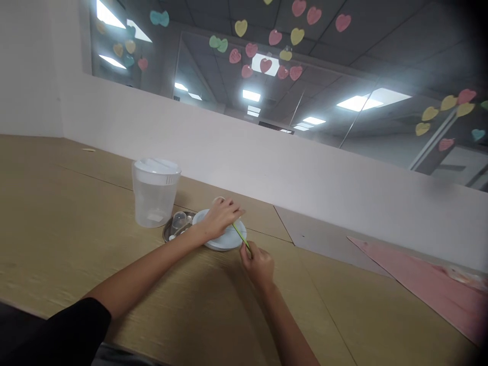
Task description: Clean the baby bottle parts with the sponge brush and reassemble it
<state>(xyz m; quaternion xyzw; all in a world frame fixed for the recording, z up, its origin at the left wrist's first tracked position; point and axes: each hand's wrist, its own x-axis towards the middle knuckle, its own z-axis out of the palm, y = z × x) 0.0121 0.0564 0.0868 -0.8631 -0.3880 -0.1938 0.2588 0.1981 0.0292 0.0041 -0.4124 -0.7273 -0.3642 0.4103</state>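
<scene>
A thin green stick [241, 235] slants over a pale blue-white round dish [229, 240]. My right hand [259, 263] pinches its lower end at the dish's near right edge. My left hand [222, 218] reaches across the dish with bent fingers, closed where the stick's upper end meets them; that end is hidden under the fingers. Behind my left hand shows a bit of a whitish rim [218, 199], mostly covered. Left of the dish, partly behind my forearm, lies a round metal tray [166, 235] with a small clear cup [179, 220] and small white pieces on it.
A translucent lidded plastic pitcher [155, 195] stands behind the tray on the wood-coloured table [183, 310]. A pink cloth or mat [423, 282] lies at the right. A white wall [244, 152] with a window and heart-shaped stickers closes off the back.
</scene>
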